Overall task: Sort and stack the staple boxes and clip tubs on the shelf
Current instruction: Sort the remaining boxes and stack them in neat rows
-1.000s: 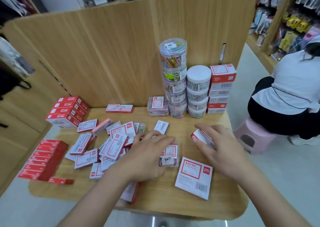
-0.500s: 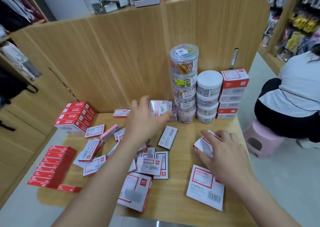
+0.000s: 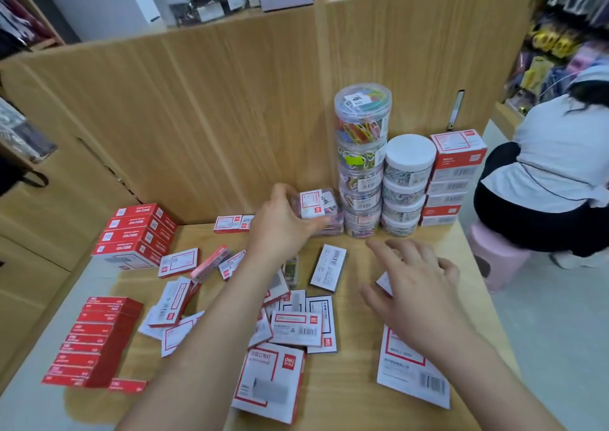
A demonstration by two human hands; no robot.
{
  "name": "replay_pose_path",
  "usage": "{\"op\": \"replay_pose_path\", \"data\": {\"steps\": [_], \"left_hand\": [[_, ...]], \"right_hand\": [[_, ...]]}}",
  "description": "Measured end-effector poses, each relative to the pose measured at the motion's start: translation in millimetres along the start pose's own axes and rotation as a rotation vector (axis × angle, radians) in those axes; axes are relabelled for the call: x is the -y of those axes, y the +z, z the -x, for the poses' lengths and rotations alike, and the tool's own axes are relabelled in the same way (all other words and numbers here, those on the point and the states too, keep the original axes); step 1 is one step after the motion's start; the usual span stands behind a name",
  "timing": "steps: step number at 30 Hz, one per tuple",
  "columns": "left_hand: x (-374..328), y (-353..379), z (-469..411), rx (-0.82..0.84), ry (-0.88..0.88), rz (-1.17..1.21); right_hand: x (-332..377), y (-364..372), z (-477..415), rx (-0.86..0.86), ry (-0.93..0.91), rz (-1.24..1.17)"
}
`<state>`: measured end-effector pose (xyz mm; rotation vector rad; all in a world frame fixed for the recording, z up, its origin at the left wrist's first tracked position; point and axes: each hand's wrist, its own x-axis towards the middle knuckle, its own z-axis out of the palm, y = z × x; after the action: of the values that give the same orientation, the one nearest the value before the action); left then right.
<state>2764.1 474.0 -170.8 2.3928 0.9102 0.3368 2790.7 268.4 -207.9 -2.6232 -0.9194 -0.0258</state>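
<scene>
My left hand [image 3: 280,223] grips a small clear clip box [image 3: 314,203] at the back of the wooden shelf [image 3: 356,404], right beside a tall stack of clear clip tubs [image 3: 362,153]. A shorter stack of white-lidded tubs [image 3: 407,183] and a pile of red-and-white staple boxes [image 3: 456,180] stand to its right. My right hand [image 3: 415,285] hovers with spread fingers over a small staple box [image 3: 384,282] that is mostly hidden under it. Several loose staple boxes [image 3: 296,328] lie scattered mid-shelf.
Red box stacks sit at the left back [image 3: 135,236] and left front [image 3: 95,341]. Two larger boxes lie at the front [image 3: 270,381], [image 3: 412,374]. A wooden panel [image 3: 230,117] walls the back. A person [image 3: 553,180] squats on a pink stool [image 3: 494,266] at the right.
My left hand lifted a clear clip box from the middle of the shelf and carried it back to the small pile beside the tub stack. My right hand's fingers spread over its small box.
</scene>
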Motion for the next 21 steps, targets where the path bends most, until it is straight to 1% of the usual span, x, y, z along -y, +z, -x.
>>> {"op": "replay_pose_path", "data": {"steps": [1, 2, 7, 11, 12, 14, 18, 20, 21], "left_hand": [[1.0, 0.1, -1.4, -0.014, 0.027, 0.002], [2.6, 1.0, -3.3, -0.03, 0.06, 0.008], [9.9, 5.6, -11.6, -0.037, 0.198, 0.047], [14.2, 0.3, -13.0, 0.027, 0.222, 0.118], [17.2, -4.0, -10.8, 0.039, 0.227, 0.104], [27.5, -14.2, -2.2, 0.086, 0.273, -0.019], [40.7, -23.4, 19.6, 0.376, 0.385, -0.437], [39.0, -22.0, 24.1, 0.441, 0.402, -0.552], [36.7, -20.9, 24.5, 0.438, 0.414, -0.584]], "right_hand": [[4.4, 3.0, -3.8, -0.032, -0.042, -0.029], [8.9, 5.2, -8.3, -0.019, -0.084, -0.062], [23.5, 22.4, -25.5, 0.151, -0.237, -0.182], [31.4, 30.4, -34.9, 0.259, -0.258, -0.16], [31.8, 30.7, -38.1, 0.28, -0.254, -0.144], [31.8, 30.2, -44.2, 0.285, -0.249, -0.125], [33.1, 29.4, -52.0, 0.273, -0.235, -0.082], [35.6, 27.8, -52.4, 0.25, -0.221, -0.079], [36.5, 25.3, -51.1, 0.225, -0.198, -0.104]]}}
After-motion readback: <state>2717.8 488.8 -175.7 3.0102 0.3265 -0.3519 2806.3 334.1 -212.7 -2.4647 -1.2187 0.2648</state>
